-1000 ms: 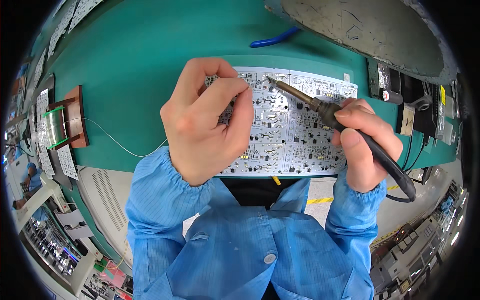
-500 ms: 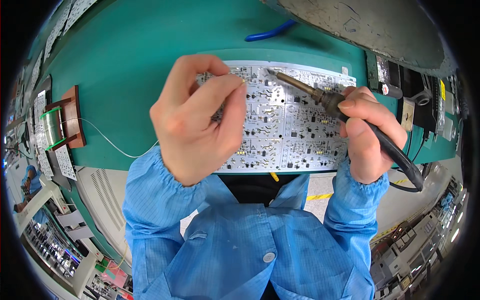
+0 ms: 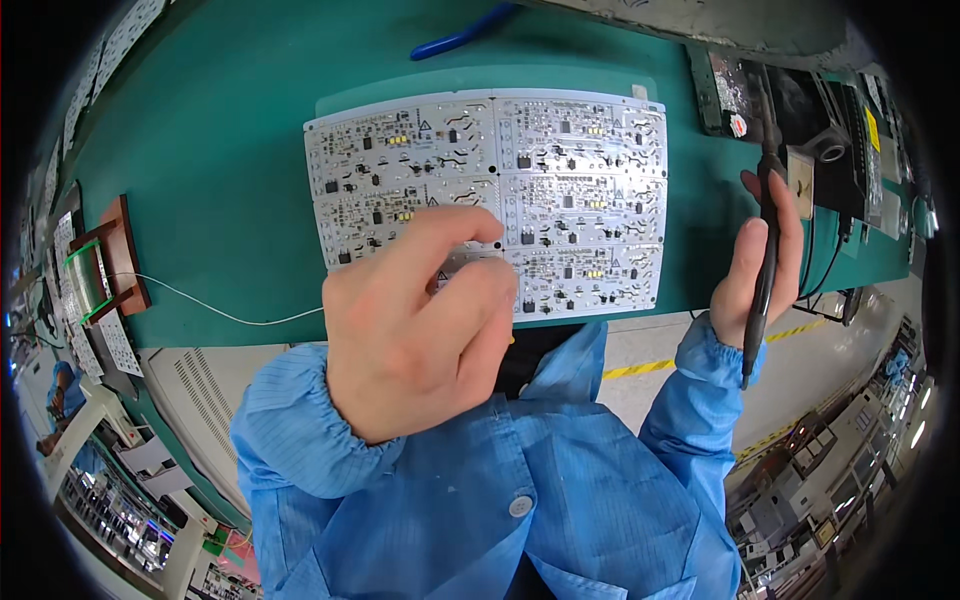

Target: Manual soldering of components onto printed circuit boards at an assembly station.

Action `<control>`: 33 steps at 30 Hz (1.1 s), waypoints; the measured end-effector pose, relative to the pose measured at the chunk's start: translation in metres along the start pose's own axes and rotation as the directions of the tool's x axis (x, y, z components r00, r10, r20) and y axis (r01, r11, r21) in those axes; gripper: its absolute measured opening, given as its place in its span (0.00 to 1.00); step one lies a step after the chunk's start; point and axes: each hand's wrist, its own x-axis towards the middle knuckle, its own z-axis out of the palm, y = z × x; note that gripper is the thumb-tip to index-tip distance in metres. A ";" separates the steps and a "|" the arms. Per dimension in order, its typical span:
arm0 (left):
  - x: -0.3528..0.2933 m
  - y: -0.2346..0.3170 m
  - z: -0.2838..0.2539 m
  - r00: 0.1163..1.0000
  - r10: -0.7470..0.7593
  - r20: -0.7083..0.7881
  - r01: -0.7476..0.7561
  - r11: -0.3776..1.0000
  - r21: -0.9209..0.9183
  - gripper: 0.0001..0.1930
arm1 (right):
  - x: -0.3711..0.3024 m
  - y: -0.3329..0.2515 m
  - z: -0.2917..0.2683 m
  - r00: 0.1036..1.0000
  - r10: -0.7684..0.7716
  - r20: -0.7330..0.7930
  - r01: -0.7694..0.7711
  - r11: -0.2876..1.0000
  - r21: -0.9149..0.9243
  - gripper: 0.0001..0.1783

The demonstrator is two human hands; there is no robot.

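Green tabletop (image 3: 220, 200) with circuit panel (image 3: 480, 165), spool stand (image 3: 126, 250)

Small dark-outlined triangle signs (image 3: 425, 126) are printed on the white circuit board (image 3: 548, 190).

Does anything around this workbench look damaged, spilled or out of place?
Nothing looks spilled, and the visible part of the circuit board shows no obvious damage. The grey panel at the upper right stands out, though: its edge looks scuffed and grimy, apparently from wear.

Soldering iron (image 3: 768, 240) black; board (image 3: 584, 178) white; smock (image 3: 430, 530) blue, pinstriped.
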 end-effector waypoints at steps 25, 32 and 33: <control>0.056 0.000 0.007 0.995 0.015 -0.096 -0.005 0.994 0.107 0.06 | -0.007 0.000 0.002 0.996 -0.066 -0.067 0.077 0.981 0.179 0.17; 0.074 0.002 0.028 0.996 0.067 -0.054 -0.061 0.992 0.110 0.04 | -0.007 0.002 0.001 0.994 -0.066 -0.087 0.082 0.977 0.197 0.16; 0.075 0.003 0.030 0.999 0.042 -0.027 -0.038 0.993 0.114 0.04 | -0.006 0.003 0.001 0.994 -0.061 -0.088 0.077 0.978 0.195 0.16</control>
